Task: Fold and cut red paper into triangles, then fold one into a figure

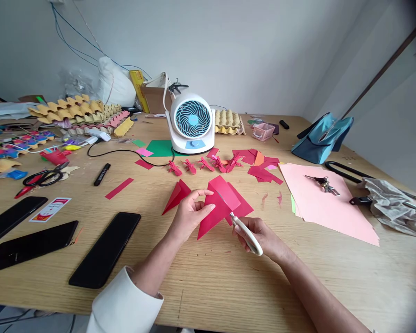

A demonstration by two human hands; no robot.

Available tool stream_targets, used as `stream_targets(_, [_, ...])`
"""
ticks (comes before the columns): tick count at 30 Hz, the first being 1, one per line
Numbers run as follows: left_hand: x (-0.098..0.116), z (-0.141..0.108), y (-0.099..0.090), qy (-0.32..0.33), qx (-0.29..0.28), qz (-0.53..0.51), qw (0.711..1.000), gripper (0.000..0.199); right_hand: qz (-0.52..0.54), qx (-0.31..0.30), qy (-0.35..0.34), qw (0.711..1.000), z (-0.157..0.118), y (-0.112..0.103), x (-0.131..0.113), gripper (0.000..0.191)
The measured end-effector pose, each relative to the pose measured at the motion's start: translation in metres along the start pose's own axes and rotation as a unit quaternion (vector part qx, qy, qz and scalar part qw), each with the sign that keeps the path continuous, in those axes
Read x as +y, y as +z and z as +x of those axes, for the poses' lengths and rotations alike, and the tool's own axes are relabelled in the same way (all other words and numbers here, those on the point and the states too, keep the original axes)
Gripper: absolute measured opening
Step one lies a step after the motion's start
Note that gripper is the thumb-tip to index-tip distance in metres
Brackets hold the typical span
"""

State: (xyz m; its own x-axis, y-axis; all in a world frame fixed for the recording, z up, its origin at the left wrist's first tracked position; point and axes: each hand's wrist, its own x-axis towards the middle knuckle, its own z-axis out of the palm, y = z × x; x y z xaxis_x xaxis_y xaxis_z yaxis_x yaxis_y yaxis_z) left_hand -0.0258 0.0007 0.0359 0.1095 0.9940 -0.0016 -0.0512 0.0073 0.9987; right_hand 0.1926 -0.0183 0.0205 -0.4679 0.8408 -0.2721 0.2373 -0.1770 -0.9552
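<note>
Between finger and thumb, my left hand (193, 213) pinches the left edge of a folded red paper (217, 208) above the table. My right hand (258, 235) is closed around a white-handled cutting tool (247, 235), its tip against the lower right part of that paper. Whether its blades are apart is too small to tell. A folded red piece (176, 196) lies just left of the held paper. Behind, small red paper figures (207, 163) stand in a row, with red scraps (261, 173) to their right.
A white fan (192, 122) stands at the back centre on the wooden table (208, 286). Black phones (105, 249), a marker (101, 175) and black scissors (46, 177) lie left. Pink sheets (327, 208) with keys (327, 185) and a blue bag (321, 138) are right.
</note>
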Motion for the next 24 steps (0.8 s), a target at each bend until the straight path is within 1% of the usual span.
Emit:
stream_targets(5, [0.0033, -0.0003, 0.0008, -0.018, -0.007, -0.004, 1.000, 0.043, -0.005, 0.001, -0.002, 1.000, -0.0004, 0.0005, -0.0005, 0.042])
stream_targets(11, [0.0006, -0.0007, 0.0001, -0.003, -0.013, 0.017, 1.000, 0.041, -0.007, 0.002, -0.001, 1.000, 0.0000, 0.0006, -0.0027, 0.042])
stream_targets(20, [-0.0015, -0.0024, 0.0016, -0.012, -0.043, 0.025, 0.999, 0.040, -0.005, 0.000, -0.001, 1.000, -0.0009, 0.0013, -0.0059, 0.044])
stream_targets(24, [-0.0015, -0.0022, 0.0014, -0.009, -0.045, 0.029, 0.999, 0.040, -0.008, 0.002, -0.007, 1.000, -0.0013, 0.0014, -0.0035, 0.042])
